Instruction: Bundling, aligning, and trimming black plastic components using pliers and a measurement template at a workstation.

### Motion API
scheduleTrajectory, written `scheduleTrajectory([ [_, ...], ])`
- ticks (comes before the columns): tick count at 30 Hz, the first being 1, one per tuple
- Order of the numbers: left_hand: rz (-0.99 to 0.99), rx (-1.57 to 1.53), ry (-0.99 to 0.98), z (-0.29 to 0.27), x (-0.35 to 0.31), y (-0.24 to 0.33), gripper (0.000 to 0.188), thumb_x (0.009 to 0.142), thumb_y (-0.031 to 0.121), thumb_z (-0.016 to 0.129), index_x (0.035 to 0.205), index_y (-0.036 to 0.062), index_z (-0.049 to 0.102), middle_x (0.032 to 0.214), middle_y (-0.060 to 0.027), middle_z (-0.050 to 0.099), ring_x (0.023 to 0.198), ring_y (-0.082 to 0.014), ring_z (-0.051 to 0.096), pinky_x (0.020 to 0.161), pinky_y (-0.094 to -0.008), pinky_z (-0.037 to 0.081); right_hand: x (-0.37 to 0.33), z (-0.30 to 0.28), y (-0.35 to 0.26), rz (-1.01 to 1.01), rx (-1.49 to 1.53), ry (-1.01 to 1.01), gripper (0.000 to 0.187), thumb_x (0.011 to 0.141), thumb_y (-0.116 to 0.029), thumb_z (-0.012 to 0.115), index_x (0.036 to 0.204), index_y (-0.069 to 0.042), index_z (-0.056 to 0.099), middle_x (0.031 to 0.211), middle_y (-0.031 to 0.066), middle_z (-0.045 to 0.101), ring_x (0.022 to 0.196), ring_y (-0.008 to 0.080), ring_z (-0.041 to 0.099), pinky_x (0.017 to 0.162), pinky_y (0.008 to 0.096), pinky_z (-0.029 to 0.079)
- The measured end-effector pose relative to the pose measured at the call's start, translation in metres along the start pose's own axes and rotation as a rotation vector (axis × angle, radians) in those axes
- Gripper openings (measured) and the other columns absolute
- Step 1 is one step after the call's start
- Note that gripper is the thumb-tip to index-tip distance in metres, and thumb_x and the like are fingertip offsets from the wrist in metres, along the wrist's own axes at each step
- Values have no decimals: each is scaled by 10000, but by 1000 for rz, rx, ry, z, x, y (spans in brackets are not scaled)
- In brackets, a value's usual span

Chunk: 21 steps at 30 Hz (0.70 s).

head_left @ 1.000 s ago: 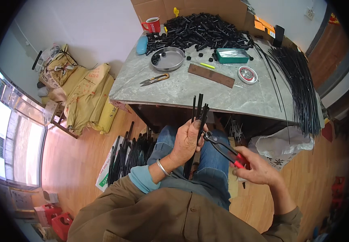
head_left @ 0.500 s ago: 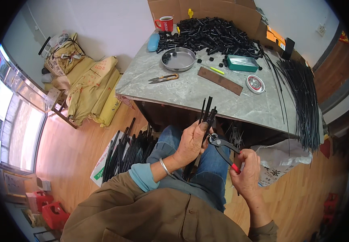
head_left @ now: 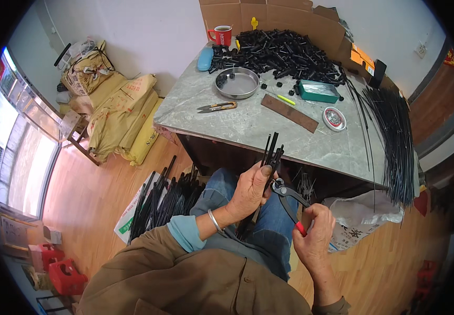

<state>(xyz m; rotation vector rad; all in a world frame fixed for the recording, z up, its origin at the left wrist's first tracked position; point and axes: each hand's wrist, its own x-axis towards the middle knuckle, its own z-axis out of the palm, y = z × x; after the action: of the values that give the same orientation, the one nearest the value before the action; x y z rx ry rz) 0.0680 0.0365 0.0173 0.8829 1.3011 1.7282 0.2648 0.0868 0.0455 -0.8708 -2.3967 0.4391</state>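
A bundle of thin black rods (head_left: 272,146) stands nearly upright in my left hand (head_left: 249,191), its fingers wrapped round it above my lap. Their tops fan out a little, and the lower part runs down between my knees. My right hand (head_left: 316,236) grips the red-tipped handles of a pair of pincers (head_left: 289,203). The pincers' jaws are at the bundle, right beside my left fingers; whether they bite on anything is too small to tell. More black rods (head_left: 172,197) lie in a pile on a white sack by my left leg.
On the grey table (head_left: 185,113) are a heap of short black parts (head_left: 290,55), a round metal pan (head_left: 237,84), thread snips (head_left: 217,107), a brown flat bar (head_left: 290,113), a green box (head_left: 318,92) and a red mug (head_left: 220,35). Long black strands (head_left: 392,142) hang over its right edge above a white sack (head_left: 360,215).
My right hand and the pincers' handles have shifted slightly down and left. The jaws stay beside the bundle. The tabletop sits a little lower and further right in view.
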Motion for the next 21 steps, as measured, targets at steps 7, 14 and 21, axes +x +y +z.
scheduleTrajectory([
  [7, -10, -35, -9, 1, 0, 2, 526, 964, 557, 384, 977, 51, 529, 689, 2, 521, 500, -45, 439, 457, -190, 353, -1, 1, 2, -7, -30, -5, 487, 557, 73, 661, 988, -71, 485, 976, 123, 532, 935, 320, 520, 823, 394, 373],
  [14, -26, -39, -9, 1, 0, 3, 537, 964, 565, 372, 974, 52, 531, 647, 7, 510, 485, -43, 435, 453, -186, 352, -8, 11, 4, 3, 50, 8, 400, 588, 106, 622, 928, -55, 487, 858, 120, 513, 744, 302, 531, 668, 367, 443],
  [21, -43, -60, -21, 0, 0, 2, 536, 966, 564, 364, 965, 55, 533, 628, 8, 504, 480, -41, 435, 447, -183, 347, -11, 13, 5, 50, 58, -35, 473, 564, 96, 664, 982, -66, 514, 916, 134, 551, 851, 333, 563, 701, 404, 456],
])
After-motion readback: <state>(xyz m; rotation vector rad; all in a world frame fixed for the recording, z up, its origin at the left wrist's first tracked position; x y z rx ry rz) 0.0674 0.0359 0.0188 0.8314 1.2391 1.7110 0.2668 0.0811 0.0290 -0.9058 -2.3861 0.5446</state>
